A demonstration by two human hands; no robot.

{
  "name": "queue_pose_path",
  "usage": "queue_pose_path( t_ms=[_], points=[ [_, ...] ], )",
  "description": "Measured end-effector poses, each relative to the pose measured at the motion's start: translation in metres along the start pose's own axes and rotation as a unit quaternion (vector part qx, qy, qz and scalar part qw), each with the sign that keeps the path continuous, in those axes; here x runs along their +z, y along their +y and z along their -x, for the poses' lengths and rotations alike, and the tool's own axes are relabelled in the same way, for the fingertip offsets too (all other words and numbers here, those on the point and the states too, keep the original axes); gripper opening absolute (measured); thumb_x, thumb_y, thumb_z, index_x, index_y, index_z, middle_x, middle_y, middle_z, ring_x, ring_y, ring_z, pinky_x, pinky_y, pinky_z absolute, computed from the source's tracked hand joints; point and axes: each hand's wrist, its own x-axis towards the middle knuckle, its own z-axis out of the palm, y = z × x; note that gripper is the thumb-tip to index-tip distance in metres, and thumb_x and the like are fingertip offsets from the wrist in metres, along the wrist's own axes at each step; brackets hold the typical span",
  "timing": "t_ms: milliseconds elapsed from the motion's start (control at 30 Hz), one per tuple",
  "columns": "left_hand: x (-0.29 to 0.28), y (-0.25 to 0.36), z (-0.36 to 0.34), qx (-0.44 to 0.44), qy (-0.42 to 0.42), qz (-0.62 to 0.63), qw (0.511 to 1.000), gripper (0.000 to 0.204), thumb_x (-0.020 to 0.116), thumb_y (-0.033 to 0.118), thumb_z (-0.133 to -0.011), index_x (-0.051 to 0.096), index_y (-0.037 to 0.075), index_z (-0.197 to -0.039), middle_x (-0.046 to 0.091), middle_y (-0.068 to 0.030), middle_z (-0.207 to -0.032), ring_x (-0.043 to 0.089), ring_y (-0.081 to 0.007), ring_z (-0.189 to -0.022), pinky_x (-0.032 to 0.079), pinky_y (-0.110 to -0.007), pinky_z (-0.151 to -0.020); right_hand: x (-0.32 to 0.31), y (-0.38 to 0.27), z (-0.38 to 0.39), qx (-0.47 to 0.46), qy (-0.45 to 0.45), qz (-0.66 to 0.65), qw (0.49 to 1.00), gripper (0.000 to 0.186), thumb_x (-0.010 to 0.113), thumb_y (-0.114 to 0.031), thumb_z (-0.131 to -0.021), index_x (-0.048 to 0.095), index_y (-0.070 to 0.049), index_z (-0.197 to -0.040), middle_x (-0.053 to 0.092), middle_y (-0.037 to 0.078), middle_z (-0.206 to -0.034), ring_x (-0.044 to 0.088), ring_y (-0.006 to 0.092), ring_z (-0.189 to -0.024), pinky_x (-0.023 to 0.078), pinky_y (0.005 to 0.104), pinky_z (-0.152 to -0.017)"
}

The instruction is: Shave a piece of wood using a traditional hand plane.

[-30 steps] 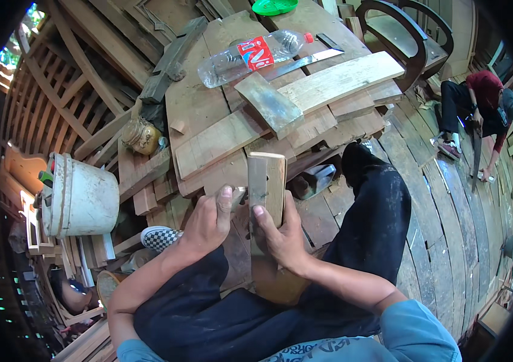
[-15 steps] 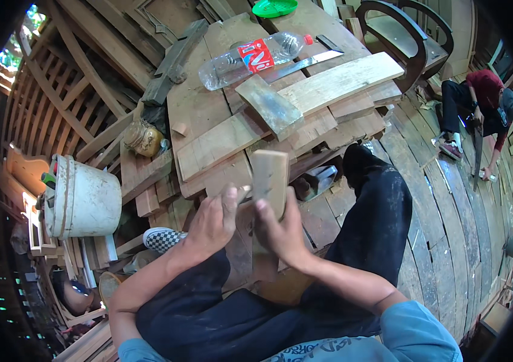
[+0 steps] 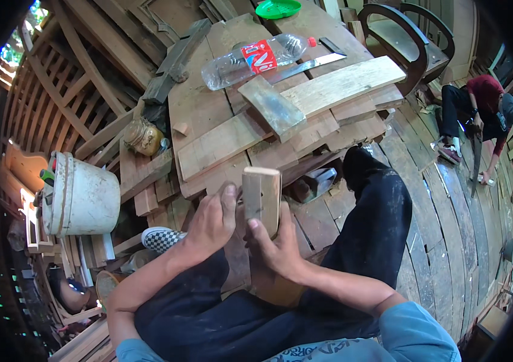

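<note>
A small pale wooden block (image 3: 262, 196) stands upright between my two hands, above my lap. My left hand (image 3: 210, 224) grips its left side, thumb up along the edge. My right hand (image 3: 274, 246) holds its lower right side, fingers wrapped behind. Just beyond the block lies a low wooden table (image 3: 196, 114) covered with planks. My dark trousers (image 3: 368, 223) and one knee show to the right.
On the table lie a clear plastic bottle (image 3: 256, 58) with a red label, a flat grey stone (image 3: 270, 106), a long blade (image 3: 306, 65) and a pale plank (image 3: 344, 84). A white bucket (image 3: 81, 199) stands left. Another person (image 3: 477, 114) crouches at far right on the plank floor.
The block has risen slightly and tilted between my hands. My fingers have shifted along its sides. Nothing on the table has moved.
</note>
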Motion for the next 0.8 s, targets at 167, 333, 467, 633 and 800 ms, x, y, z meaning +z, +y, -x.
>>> queue_pose_path(
  t_ms=[167, 333, 467, 633, 800],
  points=[
    [0.005, 0.003, 0.003, -0.024, -0.038, -0.019, 0.999, 0.043, 0.026, 0.032, -0.104, 0.053, -0.001, -0.099, 0.060, -0.0289, -0.083, 0.055, -0.0499, -0.083, 0.043, -0.054, -0.073, -0.002, 0.002, -0.004, 0.152, 0.014, -0.099, 0.983, 0.030, 0.058, -0.022, -0.096, 0.042, 0.001, -0.108, 0.062, 0.012, -0.075, 0.063, 0.0183, -0.064, 0.050, 0.0331, -0.056],
    [0.003, 0.002, 0.002, -0.068, -0.060, -0.017, 0.996, 0.046, 0.025, 0.034, -0.104, 0.054, -0.001, -0.104, 0.059, -0.0298, -0.086, 0.054, -0.0514, -0.086, 0.043, -0.054, -0.074, -0.008, -0.010, -0.014, 0.255, -0.022, -0.120, 0.959, 0.035, 0.059, -0.023, -0.095, 0.042, 0.001, -0.113, 0.063, 0.017, -0.087, 0.064, 0.0216, -0.077, 0.051, 0.0345, -0.068],
    [0.007, 0.003, 0.004, -0.012, -0.039, -0.008, 0.999, 0.048, 0.024, 0.034, -0.104, 0.055, -0.003, -0.107, 0.060, -0.0304, -0.085, 0.055, -0.0519, -0.086, 0.043, -0.053, -0.075, 0.004, 0.001, 0.000, 0.042, 0.058, -0.020, 0.997, 0.029, 0.058, -0.022, -0.096, 0.042, 0.000, -0.107, 0.061, 0.014, -0.083, 0.062, 0.0196, -0.074, 0.049, 0.0335, -0.063],
    [0.009, -0.002, 0.002, -0.048, -0.058, -0.003, 0.997, 0.046, 0.026, 0.033, -0.104, 0.054, -0.004, -0.104, 0.059, -0.0320, -0.086, 0.055, -0.0517, -0.085, 0.043, -0.054, -0.075, -0.001, 0.000, -0.010, 0.207, 0.032, -0.124, 0.970, 0.034, 0.059, -0.022, -0.095, 0.041, 0.001, -0.114, 0.062, 0.020, -0.092, 0.063, 0.0252, -0.082, 0.050, 0.0380, -0.072],
    [0.011, 0.002, 0.004, -0.021, -0.023, -0.035, 0.999, 0.043, 0.026, 0.031, -0.104, 0.052, -0.004, -0.098, 0.059, -0.0305, -0.080, 0.056, -0.0504, -0.082, 0.042, -0.054, -0.073, 0.000, 0.002, 0.000, 0.052, 0.037, -0.015, 0.998, 0.029, 0.058, -0.020, -0.096, 0.041, 0.001, -0.108, 0.061, 0.018, -0.085, 0.062, 0.0232, -0.075, 0.050, 0.0357, -0.065]
  ],
)
